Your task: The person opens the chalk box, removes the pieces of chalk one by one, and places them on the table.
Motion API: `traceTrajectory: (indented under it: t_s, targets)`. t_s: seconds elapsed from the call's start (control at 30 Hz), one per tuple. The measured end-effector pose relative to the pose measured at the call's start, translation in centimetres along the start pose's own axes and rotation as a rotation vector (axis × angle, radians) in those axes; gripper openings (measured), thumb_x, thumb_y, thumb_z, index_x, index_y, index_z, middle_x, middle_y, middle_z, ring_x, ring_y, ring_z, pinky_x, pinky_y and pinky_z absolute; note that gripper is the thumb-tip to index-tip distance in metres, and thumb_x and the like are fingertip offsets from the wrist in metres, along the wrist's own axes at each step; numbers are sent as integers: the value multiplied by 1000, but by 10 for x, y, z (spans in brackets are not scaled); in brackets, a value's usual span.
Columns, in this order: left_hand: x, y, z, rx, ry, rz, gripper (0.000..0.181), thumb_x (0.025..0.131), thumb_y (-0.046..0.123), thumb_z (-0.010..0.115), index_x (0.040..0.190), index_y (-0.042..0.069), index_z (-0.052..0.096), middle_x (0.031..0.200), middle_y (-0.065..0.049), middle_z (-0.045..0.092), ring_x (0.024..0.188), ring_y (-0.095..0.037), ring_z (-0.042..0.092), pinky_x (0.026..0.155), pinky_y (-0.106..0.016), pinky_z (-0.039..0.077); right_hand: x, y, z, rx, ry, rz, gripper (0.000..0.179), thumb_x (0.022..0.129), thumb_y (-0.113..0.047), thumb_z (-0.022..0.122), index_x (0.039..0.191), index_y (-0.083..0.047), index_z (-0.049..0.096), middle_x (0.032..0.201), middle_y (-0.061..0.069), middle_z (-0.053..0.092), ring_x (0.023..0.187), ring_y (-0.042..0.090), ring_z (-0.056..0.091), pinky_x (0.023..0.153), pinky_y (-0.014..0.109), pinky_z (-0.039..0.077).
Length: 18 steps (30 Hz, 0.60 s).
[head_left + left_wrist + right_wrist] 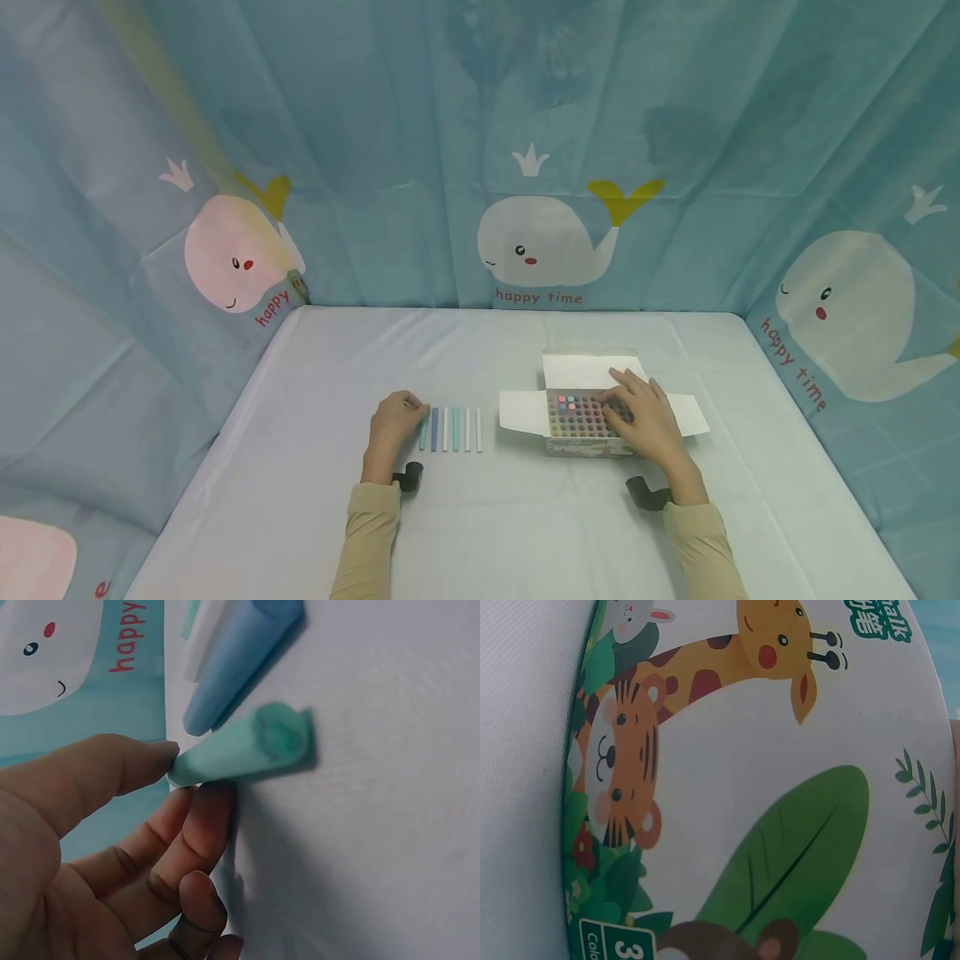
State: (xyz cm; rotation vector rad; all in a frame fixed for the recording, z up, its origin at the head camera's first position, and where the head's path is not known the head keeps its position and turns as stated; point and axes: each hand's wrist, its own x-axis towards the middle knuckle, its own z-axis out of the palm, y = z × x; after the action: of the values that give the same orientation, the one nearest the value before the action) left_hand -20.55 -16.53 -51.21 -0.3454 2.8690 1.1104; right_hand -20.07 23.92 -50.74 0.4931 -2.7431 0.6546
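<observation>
On the left of the table, my left hand (396, 421) pinches the far end of a green chalk stick (244, 746) between thumb and fingers. That stick is the leftmost of a row, with a blue chalk stick (434, 430) right beside it. Farther right in the row lie white chalk sticks (468, 430) and another green one (456, 429). My right hand (647, 415) is over the opened chalk box (592, 447), its thumb and index fingertip close together at the chalk ends inside. Whether they grip a stick I cannot tell. The right wrist view shows only the box's printed side (705, 765).
The box's flaps are spread outward, with the back flap (588, 369) up and a side flap (523, 411) toward the row. Its inside holds many chalk sticks on end. A white cloth covers the table (517, 533), and a blue whale-print curtain (405, 233) stands behind it.
</observation>
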Motion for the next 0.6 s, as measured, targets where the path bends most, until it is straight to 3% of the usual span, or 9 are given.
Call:
traceTrajectory:
  t_s: [0.47,0.6]
  targets:
    - [-2,0,2,36,26,26,24,83,26,66,86,2,65,80,-11,65,67,-20,56,59,-33,46,0,0,0,7,-3,4,11,83,-22,67,94,-21,64,139,12,44,132,37,31,109,57,12]
    - [-2,0,1,61,31,31,26,84,28,65,87,2,66,79,-10,65,68,-21,56,66,-40,46,0,0,0,5,-3,7,11,83,-22,67,94,-21,64,139,11,44,132,38,32,109,57,12]
